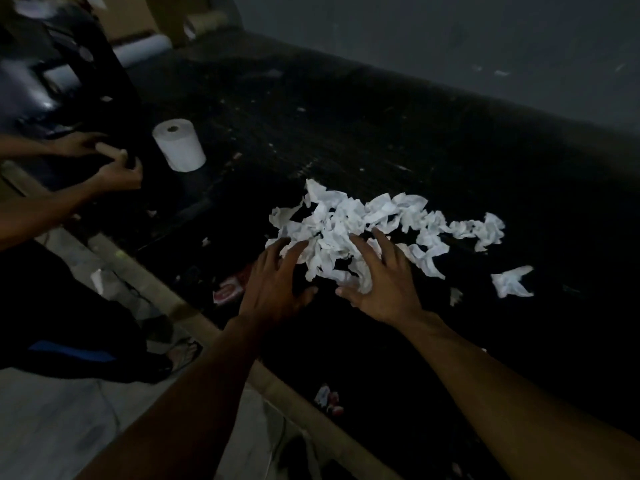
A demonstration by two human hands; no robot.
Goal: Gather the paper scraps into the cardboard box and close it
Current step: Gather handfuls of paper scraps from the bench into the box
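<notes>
A heap of crumpled white paper scraps (349,220) lies on a dark tabletop (381,133), trailing off to the right. One loose scrap (512,282) sits apart at the right. My left hand (277,285) rests on the heap's near left edge with fingers spread. My right hand (381,282) lies on the heap's near side, fingers spread over the paper. Neither hand has closed on any scrap. Cardboard (128,12) shows at the far back left; I cannot tell whether it is the box.
A white paper roll (180,145) stands upright at the left of the table. Another person's two hands (107,157) work at the far left beside a dark machine (52,64). Small red-and-white wrappers (228,289) lie near the table's front edge (194,320).
</notes>
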